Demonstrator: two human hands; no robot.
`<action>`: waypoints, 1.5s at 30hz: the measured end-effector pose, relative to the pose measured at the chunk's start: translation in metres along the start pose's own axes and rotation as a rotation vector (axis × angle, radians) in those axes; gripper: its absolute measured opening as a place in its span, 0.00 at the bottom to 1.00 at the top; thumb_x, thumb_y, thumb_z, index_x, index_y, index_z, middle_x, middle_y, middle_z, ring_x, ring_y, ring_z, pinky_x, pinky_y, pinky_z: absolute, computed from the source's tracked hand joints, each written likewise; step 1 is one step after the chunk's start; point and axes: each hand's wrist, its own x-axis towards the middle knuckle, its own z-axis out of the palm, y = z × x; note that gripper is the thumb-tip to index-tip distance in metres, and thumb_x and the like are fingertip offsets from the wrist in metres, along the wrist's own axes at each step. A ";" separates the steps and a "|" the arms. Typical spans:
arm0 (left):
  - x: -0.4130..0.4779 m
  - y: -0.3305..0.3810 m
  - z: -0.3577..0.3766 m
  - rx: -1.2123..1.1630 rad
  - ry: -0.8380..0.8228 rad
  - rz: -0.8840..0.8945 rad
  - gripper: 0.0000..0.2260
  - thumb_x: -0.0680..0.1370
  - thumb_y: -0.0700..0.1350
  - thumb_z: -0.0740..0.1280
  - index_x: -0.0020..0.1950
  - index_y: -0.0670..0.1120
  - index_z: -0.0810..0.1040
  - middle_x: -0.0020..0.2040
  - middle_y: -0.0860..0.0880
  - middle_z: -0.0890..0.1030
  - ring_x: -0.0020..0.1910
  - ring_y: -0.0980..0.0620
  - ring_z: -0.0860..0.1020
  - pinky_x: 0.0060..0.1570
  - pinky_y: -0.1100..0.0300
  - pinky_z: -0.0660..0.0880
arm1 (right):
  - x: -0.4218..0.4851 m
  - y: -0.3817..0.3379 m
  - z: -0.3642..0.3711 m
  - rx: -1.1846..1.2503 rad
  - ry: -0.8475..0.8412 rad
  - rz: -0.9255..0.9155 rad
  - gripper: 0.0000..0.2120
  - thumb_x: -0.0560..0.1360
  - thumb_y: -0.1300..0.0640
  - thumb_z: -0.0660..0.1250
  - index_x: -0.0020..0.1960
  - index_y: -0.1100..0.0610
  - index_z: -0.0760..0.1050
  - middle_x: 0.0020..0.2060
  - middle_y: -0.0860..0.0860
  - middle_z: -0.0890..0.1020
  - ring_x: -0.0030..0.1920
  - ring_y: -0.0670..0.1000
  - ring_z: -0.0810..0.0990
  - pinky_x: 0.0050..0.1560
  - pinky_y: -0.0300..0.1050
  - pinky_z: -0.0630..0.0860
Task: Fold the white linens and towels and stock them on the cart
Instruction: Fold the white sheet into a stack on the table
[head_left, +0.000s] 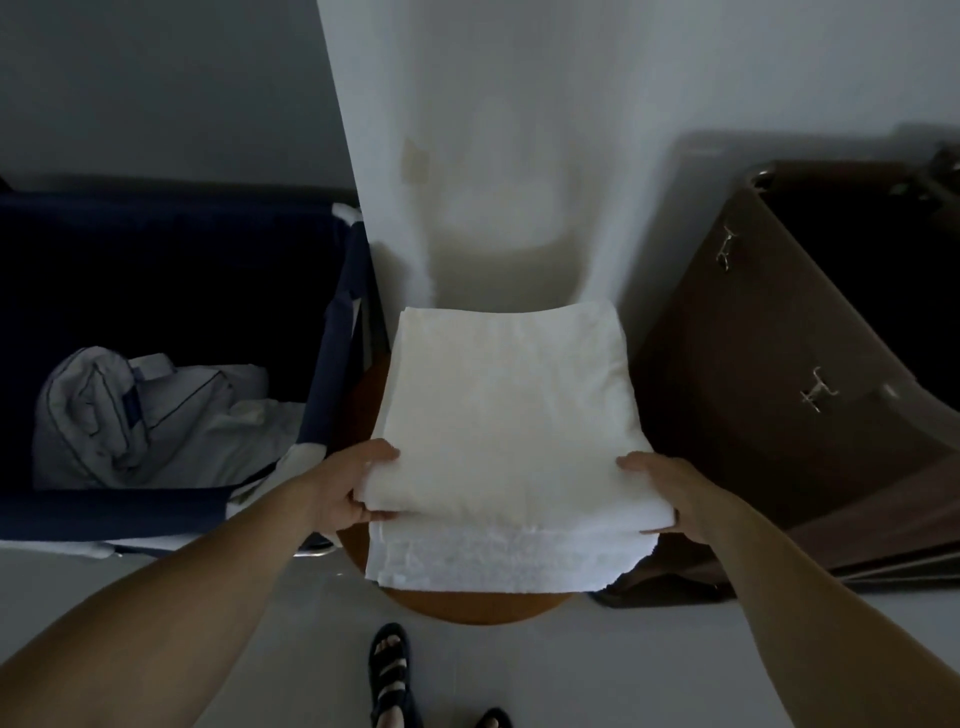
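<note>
Left hand (349, 486), right hand (658, 492) — both grip folded towel (506, 415)

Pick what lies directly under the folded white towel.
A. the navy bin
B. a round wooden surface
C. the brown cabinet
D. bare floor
B: the round wooden surface shows out from beneath the folded white towel, whose near corners the left hand and right hand grip.

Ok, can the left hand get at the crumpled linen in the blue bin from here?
Probably yes: the blue bin is open on top, nothing covers the crumpled linen, and it lies near the left hand. That hand grips the folded towel, though, so it must let go first.
</note>
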 end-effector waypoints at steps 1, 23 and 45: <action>0.003 0.002 0.001 -0.008 0.011 -0.016 0.20 0.69 0.44 0.77 0.57 0.45 0.75 0.56 0.38 0.79 0.55 0.36 0.78 0.48 0.39 0.80 | 0.004 -0.004 0.000 0.013 -0.013 -0.004 0.17 0.73 0.48 0.73 0.56 0.58 0.79 0.50 0.55 0.83 0.50 0.59 0.81 0.44 0.53 0.79; -0.042 0.093 0.032 0.010 -0.165 0.533 0.20 0.73 0.40 0.67 0.65 0.45 0.76 0.54 0.44 0.85 0.49 0.43 0.84 0.42 0.47 0.83 | -0.003 -0.112 -0.025 0.182 0.277 -0.657 0.11 0.72 0.59 0.74 0.53 0.53 0.78 0.50 0.53 0.84 0.48 0.57 0.82 0.49 0.54 0.80; 0.049 -0.066 0.032 0.774 0.551 0.416 0.19 0.81 0.59 0.58 0.59 0.44 0.65 0.59 0.40 0.76 0.47 0.44 0.75 0.47 0.51 0.74 | 0.046 0.038 0.012 -0.564 0.491 -0.294 0.20 0.83 0.43 0.54 0.58 0.60 0.70 0.52 0.61 0.80 0.51 0.64 0.79 0.49 0.53 0.75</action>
